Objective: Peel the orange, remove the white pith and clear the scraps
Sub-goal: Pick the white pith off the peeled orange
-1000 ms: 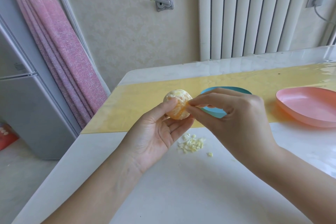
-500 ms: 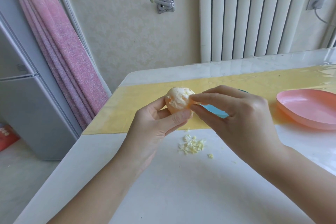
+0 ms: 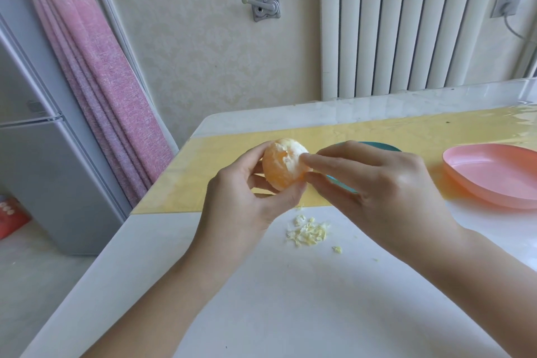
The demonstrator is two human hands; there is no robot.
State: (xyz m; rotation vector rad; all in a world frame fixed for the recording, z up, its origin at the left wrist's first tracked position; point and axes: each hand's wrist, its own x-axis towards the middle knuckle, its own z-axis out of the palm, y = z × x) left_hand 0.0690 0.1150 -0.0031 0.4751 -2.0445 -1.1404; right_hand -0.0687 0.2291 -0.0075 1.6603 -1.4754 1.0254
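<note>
A peeled orange (image 3: 283,164) with patches of white pith on its top is held above the table. My left hand (image 3: 247,200) grips it from the left and below with curled fingers and thumb. My right hand (image 3: 374,186) reaches in from the right, its fingertips touching the pith on the orange's upper right side. A small heap of pale pith scraps (image 3: 308,230) lies on the white table (image 3: 290,299) just below my hands, with a stray bit (image 3: 337,249) beside it.
A blue dish (image 3: 374,145) sits mostly hidden behind my right hand on the yellow mat (image 3: 220,160). A pink dish (image 3: 494,174) stands at the right. The table's left edge drops toward a grey fridge (image 3: 43,154) and pink curtain (image 3: 98,75).
My left hand has turned the orange and raised it slightly. My right fingertips shifted from its lower right side up onto the pith near the top.
</note>
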